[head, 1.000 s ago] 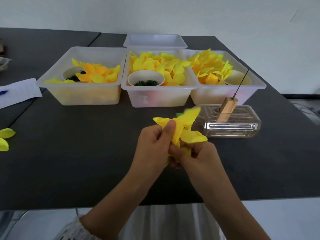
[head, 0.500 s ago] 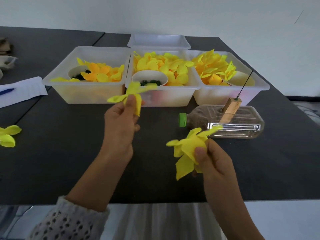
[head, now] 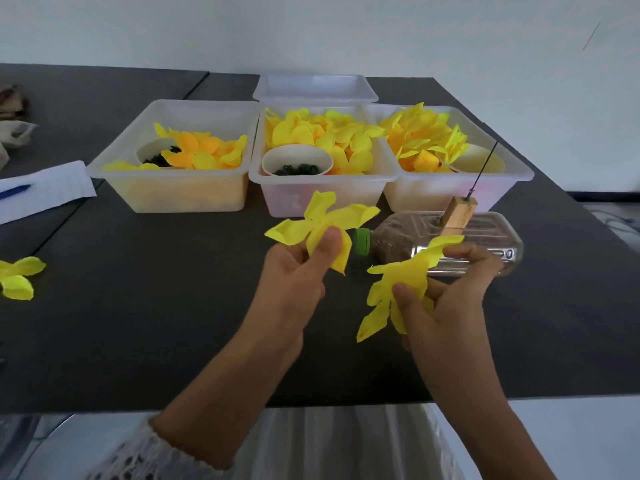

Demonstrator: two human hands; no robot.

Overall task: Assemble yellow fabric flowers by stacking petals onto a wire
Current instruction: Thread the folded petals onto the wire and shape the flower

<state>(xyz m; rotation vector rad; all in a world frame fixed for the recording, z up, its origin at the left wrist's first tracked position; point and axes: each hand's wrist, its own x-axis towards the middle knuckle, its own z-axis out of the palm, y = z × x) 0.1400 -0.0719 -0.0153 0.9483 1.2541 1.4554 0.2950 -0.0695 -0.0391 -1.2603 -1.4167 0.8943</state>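
Black table [head: 138,323]: bins [head: 180,195], bottle [head: 450,244] (on side), paper [head: 45,192].

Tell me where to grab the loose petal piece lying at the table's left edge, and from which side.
Pinch the petal piece at its narrow middle, where the lobes meet, coming from above. It lies flat on the table with lobes spread, so an edge grip would likely only fold one lobe. Both the left hand and right hand already pinch petals, so one must free up first.

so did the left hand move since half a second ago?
Yes. The left hand with its petal piece moved right and nearer, from the middle bin toward the bottle.
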